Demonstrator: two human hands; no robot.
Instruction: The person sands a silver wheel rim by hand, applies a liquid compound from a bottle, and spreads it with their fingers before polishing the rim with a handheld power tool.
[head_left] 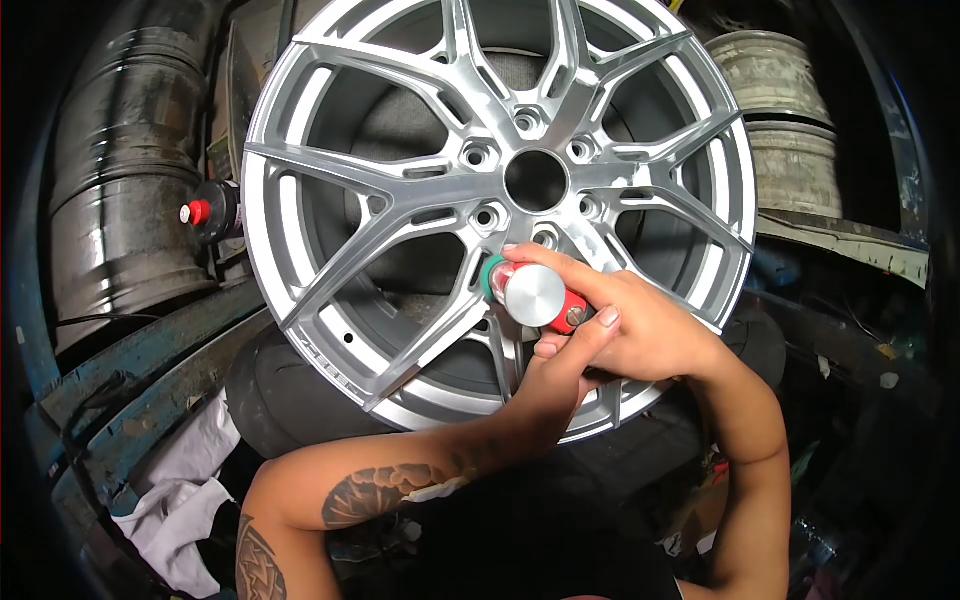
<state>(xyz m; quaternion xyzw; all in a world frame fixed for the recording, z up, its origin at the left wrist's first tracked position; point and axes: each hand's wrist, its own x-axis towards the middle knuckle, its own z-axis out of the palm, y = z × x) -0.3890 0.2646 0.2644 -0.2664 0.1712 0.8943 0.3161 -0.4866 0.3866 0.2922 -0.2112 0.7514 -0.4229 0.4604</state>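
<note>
The left hand [563,378] and right hand [648,312] hold 1 red tool [537,295], its green pad [490,278] below the middle of the wheel [488,186]. I think flat, slow, gentle rubbing works best.

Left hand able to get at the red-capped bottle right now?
Probably not: left hand is busy at the tool, with the wheel between it and the bottle.
</note>
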